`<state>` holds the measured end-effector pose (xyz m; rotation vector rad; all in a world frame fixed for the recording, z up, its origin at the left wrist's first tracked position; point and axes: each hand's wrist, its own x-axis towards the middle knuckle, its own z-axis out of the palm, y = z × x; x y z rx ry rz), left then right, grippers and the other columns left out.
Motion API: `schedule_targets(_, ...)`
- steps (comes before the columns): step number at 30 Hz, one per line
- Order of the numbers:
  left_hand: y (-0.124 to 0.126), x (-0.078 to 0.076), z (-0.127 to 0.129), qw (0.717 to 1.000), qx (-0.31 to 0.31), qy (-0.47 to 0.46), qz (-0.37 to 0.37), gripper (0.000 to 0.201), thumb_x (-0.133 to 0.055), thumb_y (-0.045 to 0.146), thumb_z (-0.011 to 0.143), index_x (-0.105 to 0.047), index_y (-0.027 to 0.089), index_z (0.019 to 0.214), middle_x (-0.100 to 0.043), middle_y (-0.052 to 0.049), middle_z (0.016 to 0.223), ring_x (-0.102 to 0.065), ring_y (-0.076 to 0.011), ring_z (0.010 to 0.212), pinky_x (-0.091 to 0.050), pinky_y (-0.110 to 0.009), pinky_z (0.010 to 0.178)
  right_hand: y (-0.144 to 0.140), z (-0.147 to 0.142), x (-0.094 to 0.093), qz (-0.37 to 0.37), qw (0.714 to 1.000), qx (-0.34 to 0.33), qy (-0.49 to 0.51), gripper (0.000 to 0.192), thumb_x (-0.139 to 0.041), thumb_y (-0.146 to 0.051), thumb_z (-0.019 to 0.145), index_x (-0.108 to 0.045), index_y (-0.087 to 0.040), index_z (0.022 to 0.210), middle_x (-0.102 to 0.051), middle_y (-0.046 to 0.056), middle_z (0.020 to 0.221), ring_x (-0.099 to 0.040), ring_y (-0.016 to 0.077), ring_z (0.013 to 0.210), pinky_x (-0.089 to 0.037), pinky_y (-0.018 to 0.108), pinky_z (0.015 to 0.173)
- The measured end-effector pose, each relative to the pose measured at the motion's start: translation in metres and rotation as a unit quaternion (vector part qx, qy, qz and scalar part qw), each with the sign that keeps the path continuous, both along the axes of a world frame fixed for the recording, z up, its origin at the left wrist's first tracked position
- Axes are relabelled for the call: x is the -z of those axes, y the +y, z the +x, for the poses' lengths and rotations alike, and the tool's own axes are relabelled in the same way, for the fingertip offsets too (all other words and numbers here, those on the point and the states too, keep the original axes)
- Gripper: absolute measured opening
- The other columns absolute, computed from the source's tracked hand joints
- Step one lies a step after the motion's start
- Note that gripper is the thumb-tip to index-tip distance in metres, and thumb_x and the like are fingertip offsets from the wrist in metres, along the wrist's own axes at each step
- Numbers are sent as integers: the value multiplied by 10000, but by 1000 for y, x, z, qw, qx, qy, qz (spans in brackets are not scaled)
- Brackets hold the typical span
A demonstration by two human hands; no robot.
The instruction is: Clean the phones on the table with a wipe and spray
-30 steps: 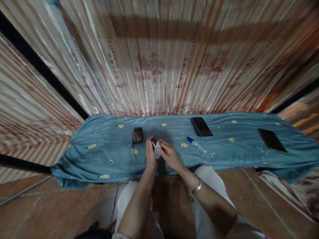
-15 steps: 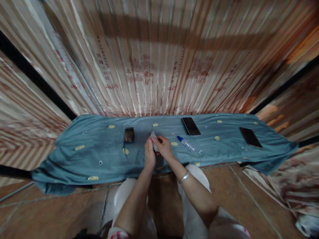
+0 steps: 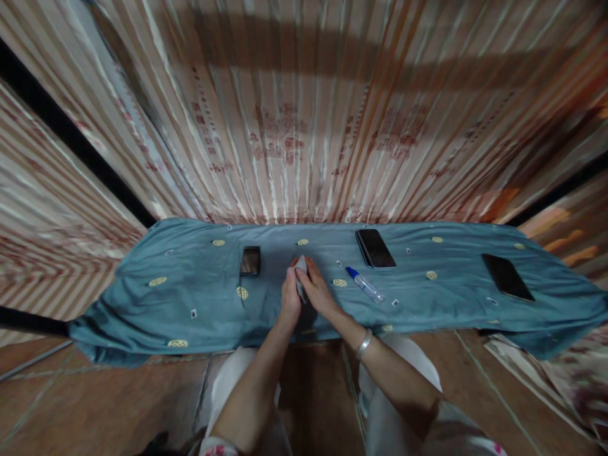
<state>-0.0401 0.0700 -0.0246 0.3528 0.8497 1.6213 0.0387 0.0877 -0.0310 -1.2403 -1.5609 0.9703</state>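
My left hand [image 3: 290, 297] and my right hand [image 3: 316, 292] meet over the middle of a blue-green cloth [image 3: 199, 285]. Between them they grip a small dark device, mostly hidden, wrapped in a pale wiping cloth [image 3: 301, 266] that my right hand presses on it. A silver bangle [image 3: 363, 344] sits on my right wrist. A small dark phone [image 3: 250, 260] lies just left of my hands. A clear spray bottle with a blue cap [image 3: 365, 285] lies on its side just right of them.
A black phone [image 3: 375, 247] lies face up beyond the bottle, and another black phone [image 3: 507, 277] lies far right on the cloth. A striped curtain [image 3: 304, 126] hangs behind the cloth. Brown floor tiles [image 3: 95, 405] and my pale trousers [image 3: 237, 386] are below.
My hands have stayed together on the wrapped device, with the pale cloth shifted from beside it to over its top. The view has swayed sideways and back.
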Motion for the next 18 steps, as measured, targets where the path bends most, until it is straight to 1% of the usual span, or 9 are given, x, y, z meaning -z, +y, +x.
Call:
schedule_targets(1, -1, 1, 2, 1000, -5, 28, 1, 148, -635, 240, 824, -718, 184, 934, -720, -49, 1052, -570, -198, 1184, -449, -244, 935, 3, -1, 0, -22, 999, 8, 30, 509, -468, -517, 881, -562, -202, 1270, -568, 109, 1344, -505, 238, 1265, -364, 398, 1085)
schedule_targets(3, -4, 2, 5, 998, -7, 69, 9, 157, -654, 153, 787, -726, 190, 922, -715, -51, 1089, -529, -219, 1246, -439, -263, 974, 8, -1, -2, -76, 992, 23, 100, 462, -462, -507, 868, -622, -192, 1166, -659, 91, 1200, -599, 226, 1121, -451, 358, 983)
schedule_targets(5, -7, 1, 8, 995, 5, 97, 24, 201, -661, 115, 769, -732, 196, 938, -712, -47, 1113, -522, -222, 1257, -418, -262, 1008, 10, -1, -3, -114, 978, 39, 171, 418, -485, -476, 833, -657, -179, 1071, -696, 72, 1103, -631, 213, 1027, -490, 320, 897)
schedule_targets(7, -9, -1, 9, 991, 8, 129, 42, 258, -659, 109, 773, -729, 201, 1004, -696, -42, 1164, -519, -209, 1262, -379, -245, 1044, 12, 0, -3, -131, 964, 48, 227, 368, -515, -436, 787, -669, -179, 1001, -708, 52, 1047, -639, 199, 972, -495, 289, 847)
schedule_targets(9, -11, -3, 11, 986, 1, 156, 49, 303, -655, 113, 781, -717, 208, 1062, -675, -35, 1214, -512, -194, 1270, -338, -227, 1071, 13, 2, -1, -143, 953, 51, 262, 339, -539, -416, 744, -669, -184, 955, -717, 39, 988, -645, 186, 911, -496, 272, 802)
schedule_targets(11, -13, -6, 12, 986, -4, 163, 40, 319, -662, 114, 778, -712, 211, 1078, -670, -36, 1225, -510, -193, 1272, -333, -223, 1071, 16, 4, 4, -155, 947, 52, 277, 342, -553, -428, 719, -664, -185, 933, -724, 39, 928, -651, 182, 847, -499, 271, 751)
schedule_targets(14, -13, -10, 12, 988, -3, 153, 22, 343, -691, 99, 749, -713, 211, 1073, -682, -43, 1199, -511, -202, 1272, -369, -224, 1039, 23, 6, 13, -168, 945, 52, 276, 381, -559, -480, 713, -661, -178, 922, -728, 50, 872, -663, 186, 780, -506, 283, 698)
schedule_targets(18, -11, -11, 11, 988, 11, 151, 16, 373, -712, 120, 735, -702, 202, 1098, -687, -43, 1176, -547, -186, 1220, -397, -217, 998, 31, 7, 21, -174, 949, 55, 258, 455, -531, -550, 751, -658, -168, 963, -731, 61, 846, -677, 194, 793, -516, 297, 713)
